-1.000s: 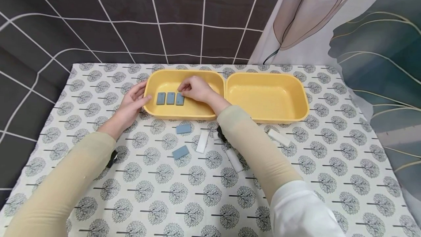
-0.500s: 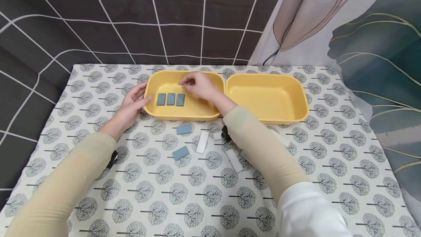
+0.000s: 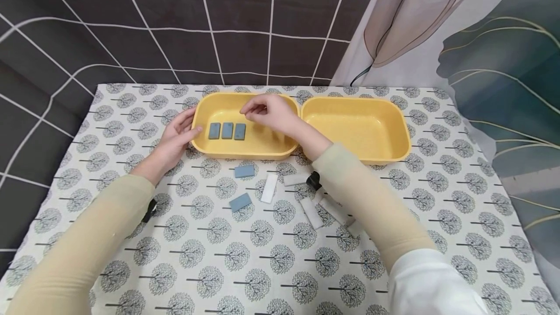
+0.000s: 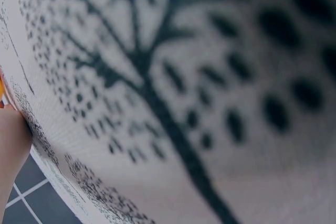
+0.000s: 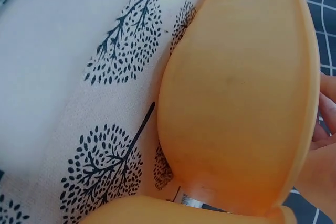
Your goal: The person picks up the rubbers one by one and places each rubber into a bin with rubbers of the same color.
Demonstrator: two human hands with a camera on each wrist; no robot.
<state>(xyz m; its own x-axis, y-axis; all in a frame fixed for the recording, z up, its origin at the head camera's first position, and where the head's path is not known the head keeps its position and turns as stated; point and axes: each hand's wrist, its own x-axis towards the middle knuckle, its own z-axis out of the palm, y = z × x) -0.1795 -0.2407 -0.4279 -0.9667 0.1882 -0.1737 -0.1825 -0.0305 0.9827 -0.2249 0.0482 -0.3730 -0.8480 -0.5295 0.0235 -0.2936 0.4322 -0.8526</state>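
At the left end of the left yellow bin [image 3: 240, 153], my left hand [image 3: 175, 135] grips the wall, thumb over the rim and fingers outside. Three small blue-grey blocks [image 3: 227, 131] lie in a row on the bin floor. My right hand [image 3: 272, 112] hovers over the bin's right half, fingers loosely bent, holding nothing visible. The right wrist view shows the bin's outer wall [image 5: 236, 98] with part of my right hand [image 5: 320, 169] beyond it. In the left wrist view only a bit of my left hand [image 4: 13, 140] appears at the edge.
A second yellow bin [image 3: 358, 135] adjoins on the right. In front lie two blue-grey blocks, one upper [image 3: 244, 171] and one lower [image 3: 240, 202], a white block [image 3: 269, 188] and several pale blocks [image 3: 311, 213], partly under my right forearm. A dark gridded cloth [image 3: 240, 57] hangs behind.
My right hand has let go of the rightmost block in the row and moved up and right, off it. The left hand has stayed at the bin's end.
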